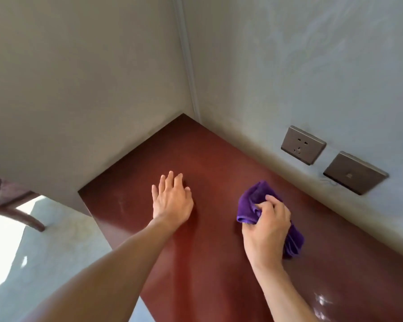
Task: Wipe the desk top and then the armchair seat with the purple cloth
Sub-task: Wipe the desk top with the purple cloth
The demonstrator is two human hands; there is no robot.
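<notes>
Both hands are on the smooth, glossy reddish-brown counter (219, 159): I see my right hand (266, 228) clenched around the bunched, fuzzy purple cloth (254, 201), pressing it down near the right wall; my left hand (172, 201) lies flat, fingers spread. Bare surface runs to the far corner and left edge.

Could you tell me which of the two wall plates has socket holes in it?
The far wall plate, nearer the corner, shows socket holes; the near one looks nearly blank.
</notes>
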